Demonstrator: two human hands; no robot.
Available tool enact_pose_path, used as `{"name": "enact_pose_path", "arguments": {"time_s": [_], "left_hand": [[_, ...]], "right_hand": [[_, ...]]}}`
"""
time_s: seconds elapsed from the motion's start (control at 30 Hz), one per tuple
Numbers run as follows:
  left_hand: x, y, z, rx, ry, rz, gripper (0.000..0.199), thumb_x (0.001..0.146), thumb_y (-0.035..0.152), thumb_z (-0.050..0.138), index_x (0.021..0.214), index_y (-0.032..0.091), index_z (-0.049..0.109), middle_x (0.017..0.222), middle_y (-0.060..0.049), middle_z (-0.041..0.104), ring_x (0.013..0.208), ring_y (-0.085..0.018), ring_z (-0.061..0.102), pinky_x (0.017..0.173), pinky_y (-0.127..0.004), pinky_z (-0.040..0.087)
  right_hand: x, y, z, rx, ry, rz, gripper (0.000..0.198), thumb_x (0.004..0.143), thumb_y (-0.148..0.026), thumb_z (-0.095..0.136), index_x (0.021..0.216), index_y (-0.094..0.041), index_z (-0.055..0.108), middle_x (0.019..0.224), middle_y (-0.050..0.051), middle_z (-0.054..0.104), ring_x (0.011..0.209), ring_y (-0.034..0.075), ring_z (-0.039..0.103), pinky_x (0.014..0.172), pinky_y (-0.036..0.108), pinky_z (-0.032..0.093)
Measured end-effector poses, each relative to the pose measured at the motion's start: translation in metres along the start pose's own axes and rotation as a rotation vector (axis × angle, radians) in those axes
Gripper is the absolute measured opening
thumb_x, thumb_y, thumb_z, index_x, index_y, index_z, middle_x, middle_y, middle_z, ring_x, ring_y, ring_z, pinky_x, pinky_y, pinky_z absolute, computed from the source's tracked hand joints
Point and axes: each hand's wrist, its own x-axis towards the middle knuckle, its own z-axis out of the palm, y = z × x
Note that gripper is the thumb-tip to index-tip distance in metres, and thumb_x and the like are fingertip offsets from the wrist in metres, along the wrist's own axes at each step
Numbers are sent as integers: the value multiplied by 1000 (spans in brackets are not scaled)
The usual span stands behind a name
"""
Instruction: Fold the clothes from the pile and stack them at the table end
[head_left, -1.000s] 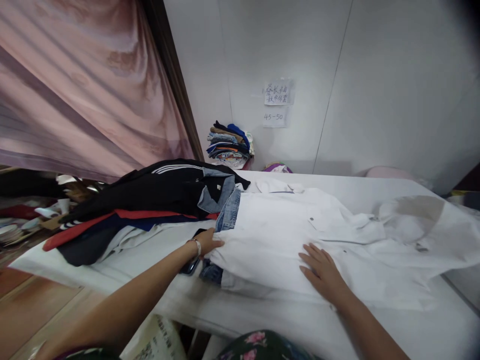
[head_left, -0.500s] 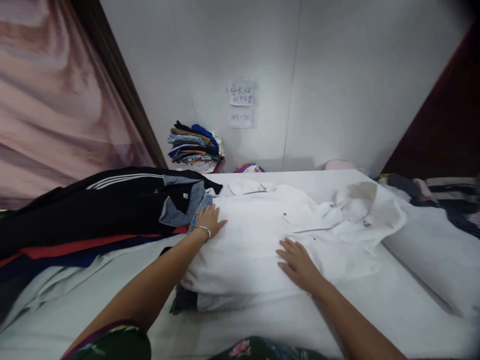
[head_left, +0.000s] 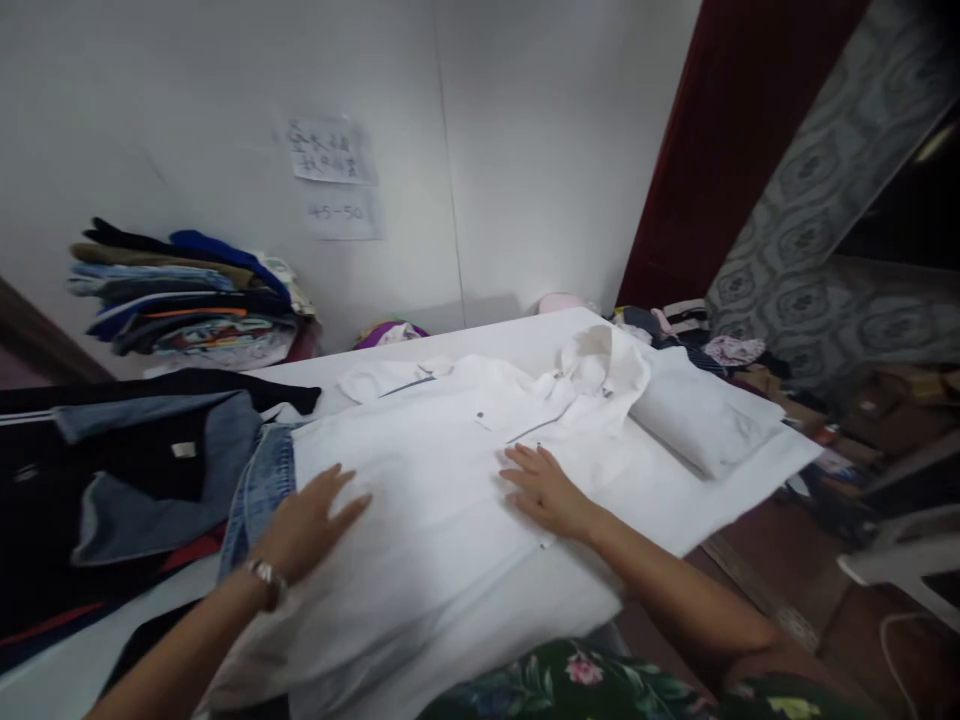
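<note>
A white hooded jacket (head_left: 420,470) lies spread across the table, its hood (head_left: 607,370) toward the right and its hem toward the left. My left hand (head_left: 311,525) rests with fingers spread over the jacket's left part, beside a denim garment (head_left: 259,480). My right hand (head_left: 547,490) is also spread, palm down on the jacket's middle near the dark front zip line. Neither hand grips the cloth. One sleeve (head_left: 390,378) lies folded along the jacket's far side.
Dark clothes and a denim collar (head_left: 150,510) are heaped at the left. Folded clothes (head_left: 195,300) stand stacked against the wall. A white packet or pillow (head_left: 705,415) lies right of the hood, on the white table (head_left: 765,470). A white chair (head_left: 907,560) stands beyond the right edge.
My view has swung to the right, bringing the table's right end and the chair into sight. Both hands remain spread on the jacket.
</note>
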Motion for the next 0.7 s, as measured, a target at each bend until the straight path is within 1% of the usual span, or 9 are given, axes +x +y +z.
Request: {"name": "enact_pose_path", "arguments": {"time_s": [0.07,0.17,0.23,0.3,0.4,0.47,0.53,0.63,0.7], "left_hand": [[-29,19,12,18,-60,116,58,77,53,45,128,26,56,144,-6,44,136,-28,34,110,-48,26],[-59,35,30,39,-93,159,57,76,52,46,128,30,56,145,-3,43,137,-26,33,112,-49,23],[-66,38,36,56,-92,149,58,76,52,45,130,31,55,145,-2,41,137,-25,32,113,-49,22],[-65,38,37,80,-99,142,61,76,52,44,132,30,53,146,-2,39,138,-24,30,113,-48,21],[-61,39,33,103,-128,151,60,77,51,42,131,28,54,146,-3,38,138,-24,30,112,-49,22],[-61,41,29,113,-133,170,57,77,49,43,128,29,56,145,-3,39,138,-25,31,112,-49,23],[-63,43,27,131,-135,166,54,77,48,44,126,31,59,145,-2,41,138,-26,31,112,-49,23],[-66,44,26,157,-140,133,48,78,45,44,121,34,62,144,0,44,138,-26,31,112,-50,22],[-68,44,26,166,-138,129,45,79,45,43,118,35,63,143,0,46,138,-25,30,111,-50,23]], "right_hand": [[-14,20,-8,-47,82,77,39,91,-33,46,128,-24,55,145,9,40,138,26,29,111,53,20],[-41,60,-16,-128,218,235,39,91,-31,44,126,-22,57,142,11,45,136,28,33,108,55,26],[-59,87,-20,-156,300,336,40,91,-33,42,125,-20,58,139,11,48,134,29,36,106,53,31],[-75,108,-23,-146,355,420,42,91,-36,41,124,-18,59,136,11,52,132,27,39,107,50,33],[-89,129,-22,-79,391,513,45,90,-41,41,122,-16,60,132,11,55,129,26,44,107,46,35],[-90,135,-22,-44,399,534,45,89,-43,42,121,-16,60,130,10,57,127,26,45,107,44,36],[-87,137,-23,-33,406,523,44,88,-43,44,120,-17,60,128,10,58,125,27,47,105,43,37],[-77,138,-28,-36,396,489,37,88,-36,43,110,-17,65,111,10,66,108,26,57,95,41,43],[-70,139,-31,-58,391,462,32,88,-31,41,101,-18,68,97,9,69,95,24,60,87,37,45]]}}
